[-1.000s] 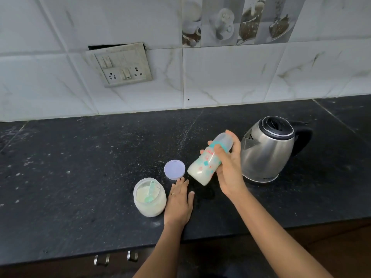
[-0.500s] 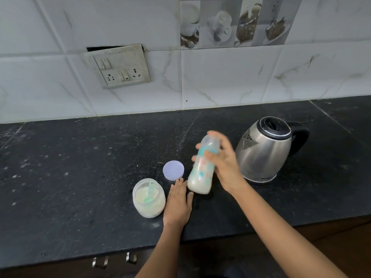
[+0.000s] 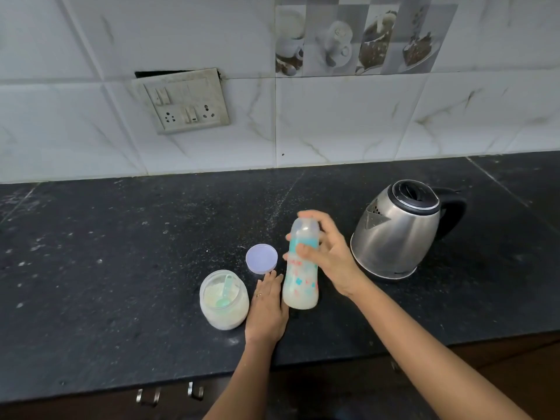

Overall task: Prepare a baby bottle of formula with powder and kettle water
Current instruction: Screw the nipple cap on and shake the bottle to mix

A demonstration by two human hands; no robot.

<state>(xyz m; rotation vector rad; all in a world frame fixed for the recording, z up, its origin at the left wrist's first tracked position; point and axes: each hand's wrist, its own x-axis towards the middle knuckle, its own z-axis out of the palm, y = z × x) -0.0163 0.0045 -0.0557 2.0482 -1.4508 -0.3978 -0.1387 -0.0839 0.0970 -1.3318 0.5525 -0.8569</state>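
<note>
Milky white liquid fills the baby bottle (image 3: 300, 269), which stands about upright at the centre of the frame, its base at or just above the black desk (image 3: 121, 268); I cannot tell whether it touches. The right hand (image 3: 328, 257) wraps its upper half, fingers curled round the teal collar and capped top. The left hand (image 3: 268, 307) lies flat and open on the desk, holding nothing, just left of the bottle's base. The likeliest slip is a tip-over: the bottle is tall and narrow, gripped high, so a careless release could topple it toward the open powder jar (image 3: 224, 300) at lower centre-left, scoop inside, its lilac lid (image 3: 261, 258) lying apart. The steel kettle (image 3: 397, 228) sits close at right, within elbow's reach.
</note>
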